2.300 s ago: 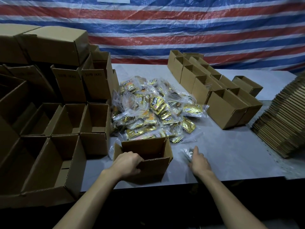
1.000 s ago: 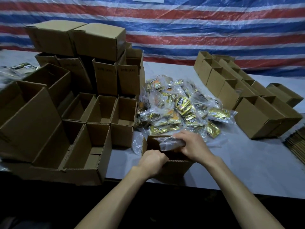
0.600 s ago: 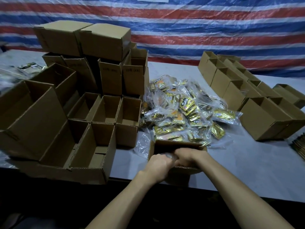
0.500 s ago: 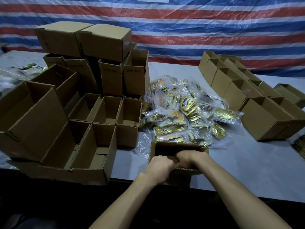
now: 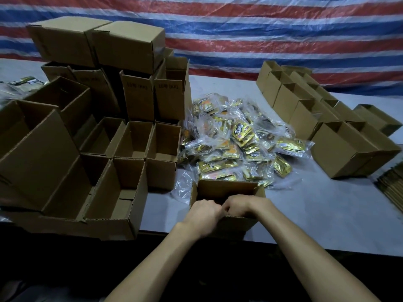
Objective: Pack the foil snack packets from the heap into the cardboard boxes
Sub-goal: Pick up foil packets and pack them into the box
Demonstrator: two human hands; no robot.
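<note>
While my left grip [image 5: 202, 214] clasps the cardboard box [image 5: 226, 188] and my right grip [image 5: 239, 205] hides its hold inside, the foil packet heap [image 5: 235, 147] lies just beyond.

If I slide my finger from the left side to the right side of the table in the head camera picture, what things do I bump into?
Open cardboard boxes → heap of foil packets → row of boxes → stack of flat cardboard.
</note>
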